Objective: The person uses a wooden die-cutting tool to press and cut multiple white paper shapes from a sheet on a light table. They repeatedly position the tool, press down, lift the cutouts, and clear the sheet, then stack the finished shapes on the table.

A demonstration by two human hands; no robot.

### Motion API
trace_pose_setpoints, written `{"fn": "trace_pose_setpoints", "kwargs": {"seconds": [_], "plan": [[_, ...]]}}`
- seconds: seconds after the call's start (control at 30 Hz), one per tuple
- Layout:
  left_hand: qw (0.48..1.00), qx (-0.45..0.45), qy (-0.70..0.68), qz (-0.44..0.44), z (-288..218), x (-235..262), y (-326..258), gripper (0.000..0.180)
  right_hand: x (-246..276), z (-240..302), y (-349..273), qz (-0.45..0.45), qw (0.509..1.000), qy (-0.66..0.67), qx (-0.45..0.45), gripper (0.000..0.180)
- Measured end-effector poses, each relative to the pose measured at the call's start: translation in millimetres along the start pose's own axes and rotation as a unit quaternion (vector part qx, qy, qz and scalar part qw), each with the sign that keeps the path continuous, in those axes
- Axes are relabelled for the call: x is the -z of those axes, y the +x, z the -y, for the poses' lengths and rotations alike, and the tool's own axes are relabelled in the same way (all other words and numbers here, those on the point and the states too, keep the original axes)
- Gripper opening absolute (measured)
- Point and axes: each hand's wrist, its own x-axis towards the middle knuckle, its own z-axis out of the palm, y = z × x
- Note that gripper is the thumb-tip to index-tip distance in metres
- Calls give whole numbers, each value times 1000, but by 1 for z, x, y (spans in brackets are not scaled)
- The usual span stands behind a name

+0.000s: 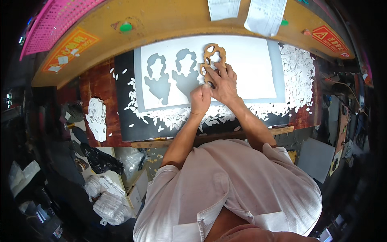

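Note:
A brown cutting die with several openings lies on a large white sheet, its lower part covered by my hands. My left hand is closed at the die's near end, thumb side against it. Fingers of my right hand bend over the die's right side and grip it. Left of the die, two cut-out shapes in the white sheet let grey show through. A grey board borders the white sheet.
Small white scraps are heaped right of the board and along its near edge. White cut pieces form a stack at the left. A yellow machine beam crosses the far side, with papers hanging from it. Plastic-wrapped bundles lie lower left.

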Motion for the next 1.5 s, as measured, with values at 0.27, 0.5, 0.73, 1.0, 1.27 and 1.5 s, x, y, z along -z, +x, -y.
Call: {"fn": "trace_pose_setpoints", "kwargs": {"seconds": [0.27, 0.5, 0.73, 1.0, 1.27, 1.5], "plan": [[978, -133, 160, 13, 14, -9, -11, 44, 103, -50, 26, 7, 817, 535, -213, 55], [951, -177, 248, 54, 4, -1, -6, 36, 208, -143, -17, -224, 712, 640, -180, 67], [936, -174, 288, 102, -2, -15, -5, 29, 201, -196, -148, -406, 290, 794, -348, 75], [889, -37, 422, 172, -32, -32, -1, 60, 216, -219, -128, -259, 729, 495, -397, 74], [886, -2, 422, 191, -32, -20, 3, 43, 132, -180, -111, -97, 963, 94, -231, 82], [880, 2, 433, 198, -40, -45, -1, 41, 139, -139, -76, -50, 979, -22, -197, 54]]}}
